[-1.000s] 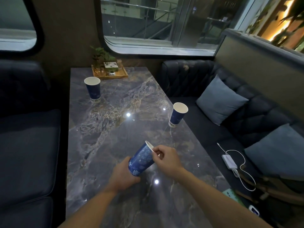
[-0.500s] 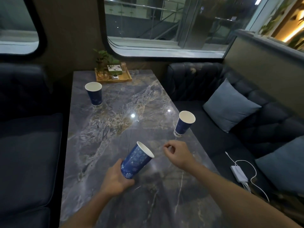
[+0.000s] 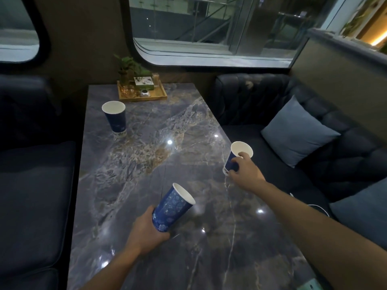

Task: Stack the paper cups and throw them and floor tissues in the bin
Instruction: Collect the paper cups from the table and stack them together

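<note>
There is a single view, from a camera worn on the person's head. It looks forward and steeply down along the length of the marble counter point(image 3: 146, 164), from its near end toward the window point(image 3: 209, 28) at the far end. Both forearms enter from the bottom edge, so the hands sit close below the lens. The wide angle bends straight edges outward and takes in the dark sofa point(image 3: 31, 185) on the left and the cushioned bench point(image 3: 261, 97) on the right.
</note>
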`<state>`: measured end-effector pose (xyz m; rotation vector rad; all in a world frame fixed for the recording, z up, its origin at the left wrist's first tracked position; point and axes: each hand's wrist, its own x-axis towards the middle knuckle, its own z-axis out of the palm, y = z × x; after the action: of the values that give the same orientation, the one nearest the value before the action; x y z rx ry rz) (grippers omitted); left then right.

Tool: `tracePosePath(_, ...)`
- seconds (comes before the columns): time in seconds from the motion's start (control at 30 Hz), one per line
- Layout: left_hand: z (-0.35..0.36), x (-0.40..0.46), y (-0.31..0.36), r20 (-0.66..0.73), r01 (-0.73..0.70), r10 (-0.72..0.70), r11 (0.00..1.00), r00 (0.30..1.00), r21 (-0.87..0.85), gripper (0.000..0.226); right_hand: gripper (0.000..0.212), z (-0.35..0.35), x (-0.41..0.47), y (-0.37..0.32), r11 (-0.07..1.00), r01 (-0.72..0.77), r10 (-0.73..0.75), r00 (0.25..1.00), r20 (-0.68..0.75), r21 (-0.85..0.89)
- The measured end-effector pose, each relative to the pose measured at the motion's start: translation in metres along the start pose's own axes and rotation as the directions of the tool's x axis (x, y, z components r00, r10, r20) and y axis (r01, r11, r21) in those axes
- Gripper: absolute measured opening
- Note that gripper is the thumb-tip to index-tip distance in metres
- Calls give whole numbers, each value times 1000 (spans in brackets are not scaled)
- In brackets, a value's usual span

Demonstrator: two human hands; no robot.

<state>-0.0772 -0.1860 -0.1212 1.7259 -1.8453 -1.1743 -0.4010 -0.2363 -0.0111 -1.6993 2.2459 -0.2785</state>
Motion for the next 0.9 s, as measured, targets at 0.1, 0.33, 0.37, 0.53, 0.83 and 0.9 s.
tracePosePath(0.1,0,0,-2,-9,7,-7,1000,1000,-8,51,32,-2,12,5,999,4,-3,999,34,-48)
tracePosePath(0.33,-9,2,-12,-14,59,-59,998,998,-20,53,36,1,33,10,998,-26,33,992,125,-52)
tracePosePath(0.37,-10,1,-13,-19,67,-68,998,998,-16,52,36,2,34,12,998,-38,46,988,147,-55)
tracePosePath(0.53,-14,1,-18,-50,87,-87,996,995,1,55,36,8,33,16,995,-90,96,979,177,-43)
tracePosePath(0.83,-15,-14,-17,-44,95,-95,995,994,-2,51,25,5,1,8,997,17,-10,994,106,-69)
tracePosePath(0.9,-16,-20,-17,-44,81,-84,995,996,-53,52,28,0,-8,7,995,54,-45,993,112,-80)
